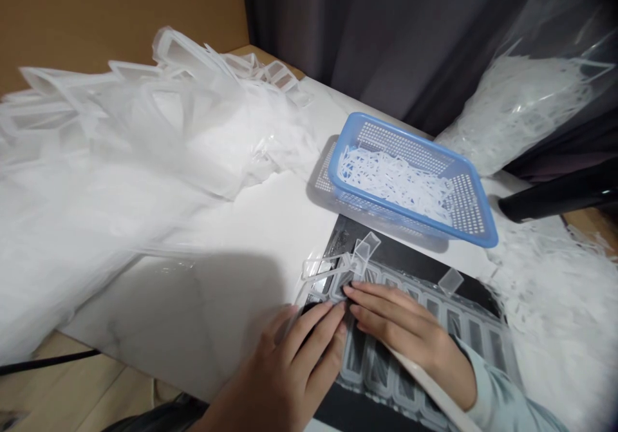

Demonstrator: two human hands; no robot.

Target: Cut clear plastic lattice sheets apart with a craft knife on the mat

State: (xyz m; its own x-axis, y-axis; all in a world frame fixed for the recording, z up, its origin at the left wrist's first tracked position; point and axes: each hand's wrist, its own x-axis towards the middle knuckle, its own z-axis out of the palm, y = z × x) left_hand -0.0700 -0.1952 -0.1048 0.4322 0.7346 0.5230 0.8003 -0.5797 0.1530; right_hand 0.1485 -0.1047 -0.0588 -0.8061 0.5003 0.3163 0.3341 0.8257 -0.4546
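My left hand (304,358) lies over the left edge of a rack of clear plastic oblong frames (355,355), its fingers apart and fingertips resting on the frames. Palm down beside it, my right hand (410,329) touches the same corner with its fingertips. A thin pale stick (434,390) juts from beneath the right palm toward me; the hand seems closed on it, though the grip is hidden. The rack sits on a black board (347,235). Just past my fingertips is a loose clear frame (326,266), with small clear pieces (367,246) beside it.
Behind the board stands a blue basket (415,216) of white plastic strips. A heap of bagged white plastic pieces (159,142) covers the left of the white table (207,329). Loose white scraps (560,297), a black cylinder (555,194) and a full clear bag (526,107) are at right.
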